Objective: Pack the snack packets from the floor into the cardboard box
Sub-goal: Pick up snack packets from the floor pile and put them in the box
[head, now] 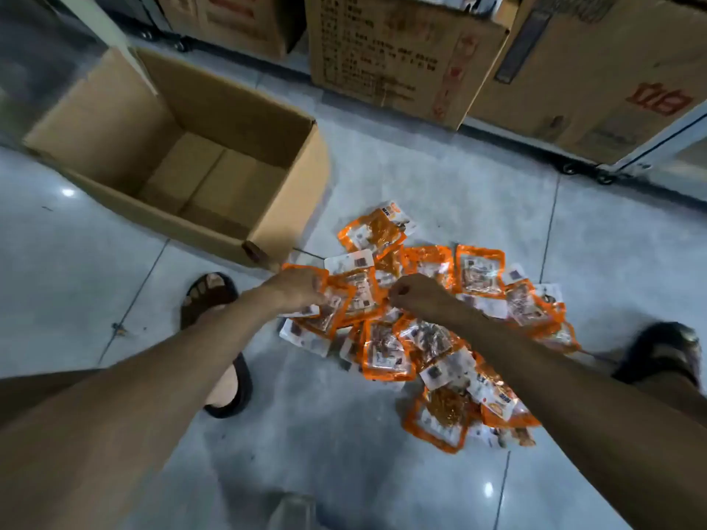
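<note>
Dozens of orange packets point(428, 327) lie in a loose, overlapping heap on the floor point(382, 472), between the person's two sandalled feet and just beside the near corner of the box point(267, 223). None shows inside the box: its brown bottom is bare as far as the view reaches, with the flaps folded out. So the packing looks barely begun, and nearly the whole heap is left to move.

Both hands are down on the far side of the heap. The left hand point(296, 286) is curled over the packets at the edge nearest the box, fingers closed on what seems to be a few of them. The right hand point(415, 292) is bunched into a loose fist on the middle of the heap; whether it grips a packet I cannot tell, since its fingers are turned under.

Beyond, printed cartons point(405, 59) stand along the far side, well apart from the heap.
</note>
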`<state>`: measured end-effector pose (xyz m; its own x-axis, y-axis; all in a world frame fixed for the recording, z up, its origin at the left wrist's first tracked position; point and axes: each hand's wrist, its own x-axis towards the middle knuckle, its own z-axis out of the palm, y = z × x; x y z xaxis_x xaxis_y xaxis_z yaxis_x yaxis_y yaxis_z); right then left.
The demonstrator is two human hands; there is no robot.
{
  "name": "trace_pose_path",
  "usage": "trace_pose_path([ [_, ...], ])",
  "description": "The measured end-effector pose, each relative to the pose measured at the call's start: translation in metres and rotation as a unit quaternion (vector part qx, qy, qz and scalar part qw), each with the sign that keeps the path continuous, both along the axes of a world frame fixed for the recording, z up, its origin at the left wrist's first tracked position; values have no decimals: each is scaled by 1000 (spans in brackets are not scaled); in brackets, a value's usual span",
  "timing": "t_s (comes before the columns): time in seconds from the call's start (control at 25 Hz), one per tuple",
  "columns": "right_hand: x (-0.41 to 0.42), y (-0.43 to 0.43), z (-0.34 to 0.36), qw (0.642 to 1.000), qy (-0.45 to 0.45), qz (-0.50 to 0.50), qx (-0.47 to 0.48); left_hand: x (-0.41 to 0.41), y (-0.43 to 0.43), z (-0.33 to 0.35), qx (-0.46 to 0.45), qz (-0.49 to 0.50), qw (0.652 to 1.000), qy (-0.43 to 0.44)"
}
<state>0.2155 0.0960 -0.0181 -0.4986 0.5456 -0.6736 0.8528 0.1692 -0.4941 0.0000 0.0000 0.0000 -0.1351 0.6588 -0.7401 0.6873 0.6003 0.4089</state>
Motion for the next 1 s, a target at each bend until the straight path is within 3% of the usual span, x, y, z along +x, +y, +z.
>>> trace_pose_path([
  [0.16, -27, 10, -60, 991, 12, -125, 41, -7, -7, -59, 21, 56, 996, 69],
  [0.4, -63, 5, -102, 979, -68, -140, 132, -6, -16, -106, -59, 87, 977, 185],
  [0.52, -59, 17, -90, 976, -5, -173, 133, -2, -14, -111, -50, 98, 971, 213],
  [0.72, -18, 40, -46, 944, 60, -285, 153, -4, -9, -113, -44, 212, 956, 197],
  [0.88, 23, 14, -47, 933, 81, -351, -12, -8, -15, -107, 19, 268, 958, 100],
  [1.0, 36, -8, -59, 932, 50, -353, -62, -12, -26, -97, 59, 292, 954, 32],
])
